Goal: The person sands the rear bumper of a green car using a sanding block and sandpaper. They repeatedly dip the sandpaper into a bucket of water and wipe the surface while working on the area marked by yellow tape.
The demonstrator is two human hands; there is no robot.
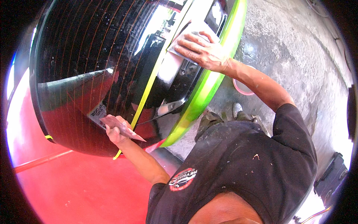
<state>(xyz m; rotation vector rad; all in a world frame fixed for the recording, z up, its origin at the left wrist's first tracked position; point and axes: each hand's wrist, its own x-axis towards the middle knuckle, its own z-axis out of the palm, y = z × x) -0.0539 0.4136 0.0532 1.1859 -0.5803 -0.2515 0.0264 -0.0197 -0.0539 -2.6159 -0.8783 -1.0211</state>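
Note:
At the far side, my right hand (203, 50) lies with its fingers bent a little over a pale grey sheet of sandpaper (179, 46). The hand presses that sheet against the glossy tailgate (169, 69) of a car, beside a recessed handle. Lower left, my left hand (117, 130) grips a brownish-pink sheet of sandpaper (121, 126) between thumb and fingers, above the dark rear window (85, 82). Part of the left fingers is hidden behind the sheet. Yellow tape (143, 99) runs between the window and the tailgate.
A bright green bumper (209, 87) curves along the car's edge. A red body panel (93, 186) fills the lower left. On the concrete floor (283, 41) stands a round tub with a pink rim (246, 91), partly behind my right arm. A dark case (330, 177) lies at right.

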